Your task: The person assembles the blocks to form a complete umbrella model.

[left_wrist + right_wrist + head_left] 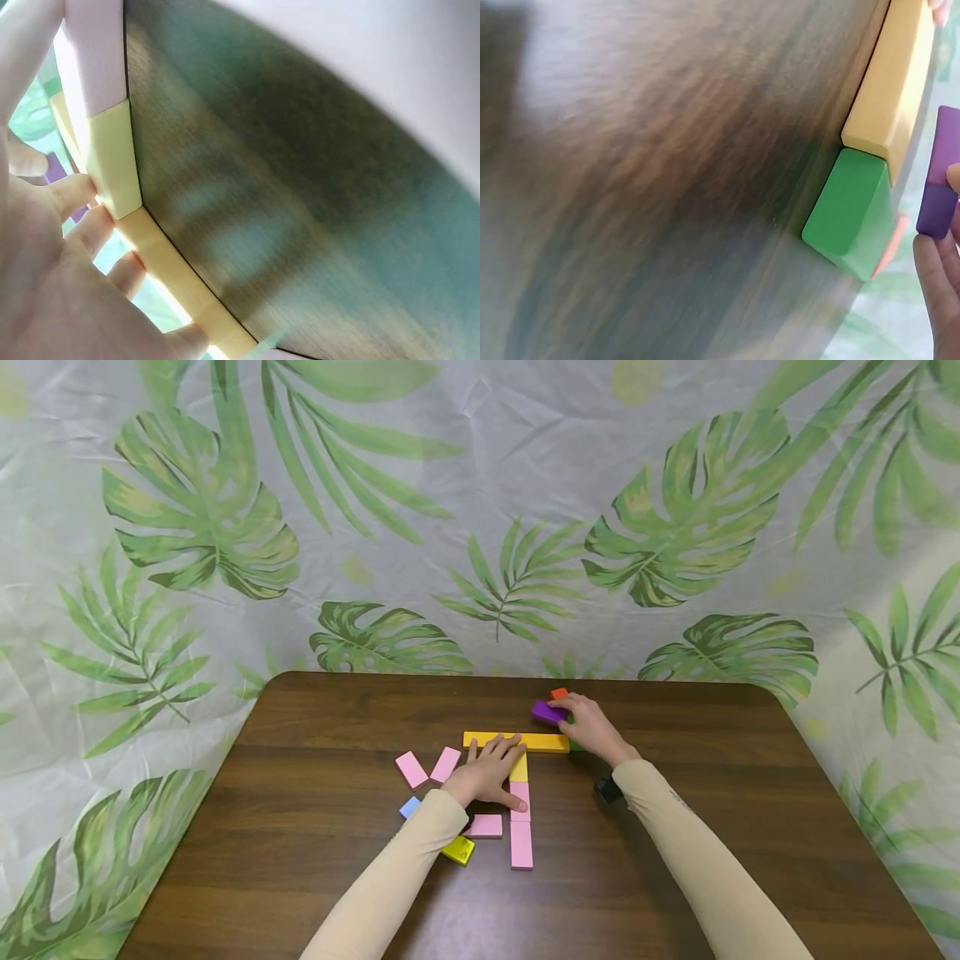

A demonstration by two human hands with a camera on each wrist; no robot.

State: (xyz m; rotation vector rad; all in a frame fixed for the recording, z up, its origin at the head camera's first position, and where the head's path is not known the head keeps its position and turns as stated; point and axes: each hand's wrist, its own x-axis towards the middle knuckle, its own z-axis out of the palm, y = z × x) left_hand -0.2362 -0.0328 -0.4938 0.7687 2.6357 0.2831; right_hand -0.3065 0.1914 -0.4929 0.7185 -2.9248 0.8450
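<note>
My right hand (594, 728) pinches a purple block (549, 712) near the back of the table; in the right wrist view the purple block (939, 169) shows above the tabletop. My left hand (491, 772) rests with spread fingers over a yellow block (520, 770) and the long orange bar (546, 742). Fingertips meet their sides in the left wrist view, along the yellow block (116, 157) and the orange bar (176, 266). Two pink blocks (521, 845) continue the yellow one toward me in a line. A green block (847, 199) sits against the bar's right end.
Left of the line lie two tilted pink blocks (412, 769), another pink block (487, 826), a blue block (409, 807) and a yellow-green block (459, 850), partly behind my left arm. A red block (560, 693) lies near the table's (675, 827) back edge, before a leaf-patterned cloth (525, 485).
</note>
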